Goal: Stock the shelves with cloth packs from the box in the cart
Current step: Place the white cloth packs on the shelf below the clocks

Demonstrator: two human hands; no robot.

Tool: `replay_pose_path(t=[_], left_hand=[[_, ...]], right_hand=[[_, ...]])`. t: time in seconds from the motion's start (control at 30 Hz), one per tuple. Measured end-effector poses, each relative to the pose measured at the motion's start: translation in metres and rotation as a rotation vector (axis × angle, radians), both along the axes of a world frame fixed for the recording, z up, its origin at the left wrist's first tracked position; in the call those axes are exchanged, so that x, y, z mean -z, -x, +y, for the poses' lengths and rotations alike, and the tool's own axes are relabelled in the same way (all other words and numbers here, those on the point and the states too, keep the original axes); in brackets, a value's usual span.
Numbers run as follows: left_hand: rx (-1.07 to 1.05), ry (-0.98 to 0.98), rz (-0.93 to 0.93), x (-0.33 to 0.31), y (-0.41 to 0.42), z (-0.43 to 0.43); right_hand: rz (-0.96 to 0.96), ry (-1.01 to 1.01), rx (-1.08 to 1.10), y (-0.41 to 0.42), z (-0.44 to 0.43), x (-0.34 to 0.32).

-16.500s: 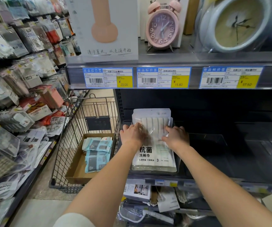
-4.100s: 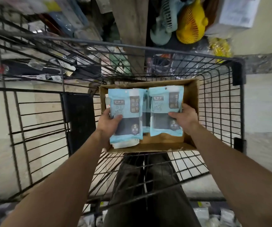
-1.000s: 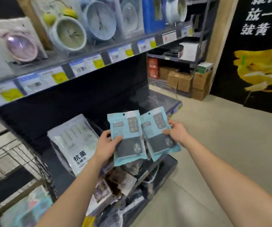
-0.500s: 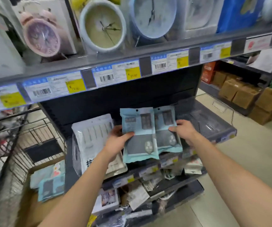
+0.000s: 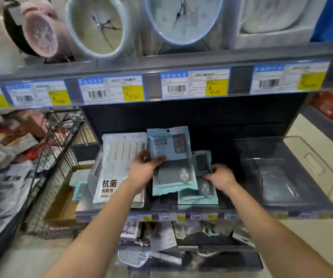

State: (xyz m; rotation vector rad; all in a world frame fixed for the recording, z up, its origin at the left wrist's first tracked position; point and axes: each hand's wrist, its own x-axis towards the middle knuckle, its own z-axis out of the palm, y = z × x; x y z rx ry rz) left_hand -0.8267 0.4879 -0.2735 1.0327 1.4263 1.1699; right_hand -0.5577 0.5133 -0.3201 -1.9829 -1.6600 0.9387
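My left hand (image 5: 144, 170) grips a light-blue cloth pack (image 5: 170, 160) by its left edge and holds it upright over the dark shelf (image 5: 201, 214). My right hand (image 5: 220, 176) holds a second light-blue cloth pack (image 5: 200, 189), which lies lower and partly behind the first, down at the shelf surface. A white cloth pack (image 5: 121, 165) with black characters leans in a clear bin just left of my left hand. The cardboard box (image 5: 61, 207) with more blue packs (image 5: 79, 184) sits in the wire cart (image 5: 59, 157) at the left.
A clear plastic bin (image 5: 286, 171) sits on the shelf to the right. The shelf above carries price tags (image 5: 194, 84) and several alarm clocks (image 5: 99, 27). Loose packaged goods (image 5: 161, 237) lie on the shelf below. Hanging goods (image 5: 3, 157) fill the far left.
The view has swung to face the shelf. Both hands moved the blue packs in over the shelf, and the right pack dropped lower than the left one.
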Motion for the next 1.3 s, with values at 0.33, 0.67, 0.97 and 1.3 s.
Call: replay_pose_path(t=[0.33,0.67,0.97,1.3], left_hand=[[-0.030,0.072,0.017,0.019,-0.045,0.003],[0.004,0.114,0.266,0.043,-0.078,0.021],[0.092,0.132,0.599,0.048,-0.086,0.016],[-0.014,-0.092,0.935,-0.002,-0.060,0.001]], right_hand=[[0.096,-0.136,0.093,-0.014,0.004,-0.001],[0.292,-0.055,0.093,-0.017,-0.003,-0.003],[0.074,0.026,0.029,-0.022,-0.005,0.000],[-0.083,-0.289,-0.186,0.020,-0.004,-0.034]])
